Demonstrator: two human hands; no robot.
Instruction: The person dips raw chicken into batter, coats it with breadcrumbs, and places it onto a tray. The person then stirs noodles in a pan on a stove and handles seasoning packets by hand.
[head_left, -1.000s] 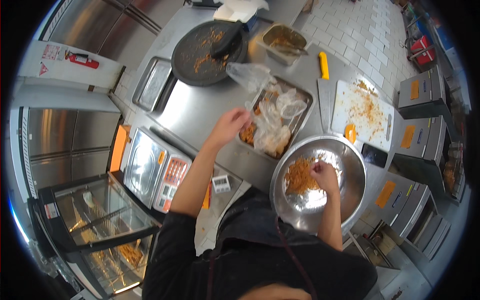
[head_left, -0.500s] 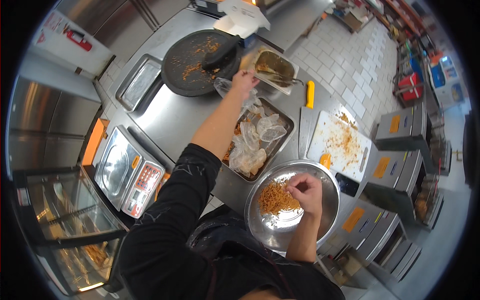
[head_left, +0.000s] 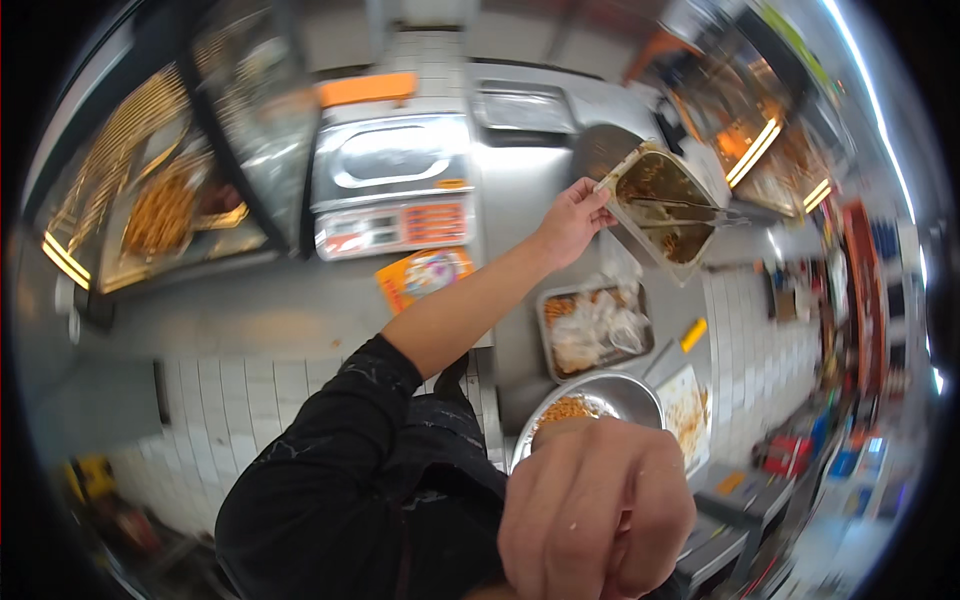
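Observation:
My left hand (head_left: pixel 577 222) grips the near rim of a clear rectangular food pan (head_left: pixel 648 252), which is lifted and tilted. Inside are dark, oily food remains, and a metal utensil (head_left: pixel 680 206) lies across it. My right hand (head_left: pixel 597 505) is raised very near the camera with its fingers curled in; what they hold, if anything, is hidden. Behind it stands a steel bowl (head_left: pixel 638 392), partly covered by the hand, with orange-brown crumbly food (head_left: pixel 566 408) in it. A metal tray (head_left: pixel 549 345) beyond the bowl carries crumpled clear plastic bags (head_left: pixel 597 330) over more brown food.
A yellow-handled knife (head_left: pixel 693 334) lies by a white cutting board (head_left: pixel 690 410) on the right. Left of my arm are a digital scale (head_left: pixel 390 165) and an orange packet (head_left: pixel 425 277). Farther off are an empty-looking tray (head_left: pixel 524 108) and a glass display case (head_left: pixel 160 170).
My left hand has taken hold of the food pan and lifted it off the counter. My right hand has risen from the bowl toward the camera. The view has swung left.

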